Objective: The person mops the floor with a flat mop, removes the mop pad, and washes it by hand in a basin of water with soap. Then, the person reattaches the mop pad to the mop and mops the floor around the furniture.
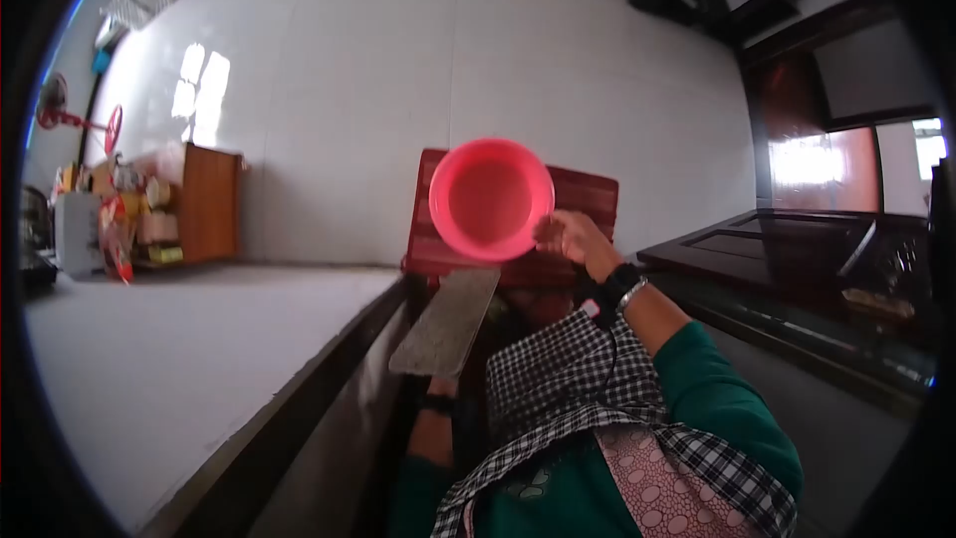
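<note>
A round, bright pink basin (492, 249) is standing upright on a red slatted surface (588, 199), its wide mouth facing up and its inside showing a duller, even pink. A flat, grey, oblong board (448, 324) with a rough-looking face is slanting just on the near side of the basin, its far end overlapping the surface's near edge in view and its near end angling off to the left

Kinda soft daylight here, with blown-out glare patches (207, 105) on the pale floor (358, 60), darker lower down, and heavy fisheye bending into black edges.
</note>
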The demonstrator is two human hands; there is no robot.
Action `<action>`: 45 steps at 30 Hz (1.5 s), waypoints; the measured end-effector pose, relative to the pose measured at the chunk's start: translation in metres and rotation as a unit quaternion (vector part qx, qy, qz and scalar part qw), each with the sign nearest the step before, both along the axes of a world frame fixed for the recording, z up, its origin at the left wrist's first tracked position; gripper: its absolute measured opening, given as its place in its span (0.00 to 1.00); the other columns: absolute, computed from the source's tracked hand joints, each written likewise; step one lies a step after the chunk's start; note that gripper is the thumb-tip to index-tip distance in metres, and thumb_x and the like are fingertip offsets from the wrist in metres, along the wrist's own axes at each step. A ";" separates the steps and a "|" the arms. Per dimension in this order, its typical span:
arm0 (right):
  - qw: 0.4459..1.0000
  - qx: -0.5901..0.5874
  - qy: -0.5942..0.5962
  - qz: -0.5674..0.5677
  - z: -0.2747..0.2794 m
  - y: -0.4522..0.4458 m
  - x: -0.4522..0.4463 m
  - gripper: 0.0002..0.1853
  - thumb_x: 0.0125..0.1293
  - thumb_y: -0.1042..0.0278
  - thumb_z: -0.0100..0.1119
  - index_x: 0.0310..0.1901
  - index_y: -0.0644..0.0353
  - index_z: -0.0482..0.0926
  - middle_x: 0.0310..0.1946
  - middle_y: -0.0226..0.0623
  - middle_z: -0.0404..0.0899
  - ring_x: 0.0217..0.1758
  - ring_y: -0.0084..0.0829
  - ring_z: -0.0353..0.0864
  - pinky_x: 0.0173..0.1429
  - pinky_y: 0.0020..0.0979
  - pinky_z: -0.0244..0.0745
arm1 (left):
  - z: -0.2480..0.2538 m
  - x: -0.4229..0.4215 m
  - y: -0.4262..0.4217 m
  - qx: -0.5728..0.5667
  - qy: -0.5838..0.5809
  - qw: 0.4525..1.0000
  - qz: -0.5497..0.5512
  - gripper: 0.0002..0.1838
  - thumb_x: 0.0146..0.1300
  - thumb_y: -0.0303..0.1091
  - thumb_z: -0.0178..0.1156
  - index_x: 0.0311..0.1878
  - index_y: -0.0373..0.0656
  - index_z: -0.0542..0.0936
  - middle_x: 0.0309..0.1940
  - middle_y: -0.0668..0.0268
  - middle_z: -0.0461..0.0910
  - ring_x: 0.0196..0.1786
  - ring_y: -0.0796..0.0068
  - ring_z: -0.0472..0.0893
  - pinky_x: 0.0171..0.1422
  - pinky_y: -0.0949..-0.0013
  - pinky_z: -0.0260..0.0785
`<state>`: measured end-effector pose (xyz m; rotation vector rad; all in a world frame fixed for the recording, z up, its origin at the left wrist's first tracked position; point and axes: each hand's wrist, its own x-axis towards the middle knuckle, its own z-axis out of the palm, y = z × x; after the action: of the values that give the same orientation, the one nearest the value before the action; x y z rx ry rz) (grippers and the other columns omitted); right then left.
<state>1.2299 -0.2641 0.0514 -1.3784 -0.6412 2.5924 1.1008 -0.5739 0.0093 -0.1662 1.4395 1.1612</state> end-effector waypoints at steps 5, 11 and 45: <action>0.993 -0.029 -0.092 0.066 -0.102 0.024 -0.043 0.14 0.64 0.64 0.40 0.37 0.64 0.73 0.33 0.44 0.79 0.37 0.36 0.80 0.40 0.37 0.75 | -0.059 0.001 0.019 -0.035 -0.024 0.998 0.050 0.21 0.63 0.48 0.47 0.51 0.41 0.68 0.36 0.68 0.61 0.38 0.76 0.62 0.42 0.71 0.55; 0.981 -0.057 -0.142 0.119 -0.275 0.070 -0.081 0.12 0.64 0.67 0.42 0.40 0.66 0.72 0.37 0.44 0.79 0.38 0.36 0.80 0.41 0.36 0.77 | -0.154 0.008 0.052 -0.091 -0.040 0.990 0.102 0.21 0.64 0.47 0.46 0.52 0.41 0.67 0.40 0.67 0.61 0.42 0.74 0.61 0.45 0.70 0.55; 0.977 -0.202 -0.009 0.071 -0.462 0.039 -0.105 0.14 0.63 0.58 0.45 0.31 0.58 0.75 0.25 0.35 0.77 0.29 0.30 0.78 0.30 0.33 0.73 | -0.313 0.021 0.093 -0.081 -0.104 0.961 0.244 0.22 0.66 0.43 0.44 0.58 0.41 0.63 0.58 0.62 0.60 0.61 0.68 0.60 0.64 0.66 0.54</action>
<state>1.1250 -0.2252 -0.4108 -1.5121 -0.2253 2.9473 1.1216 -0.4811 -0.3033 -0.7715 1.3397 1.3697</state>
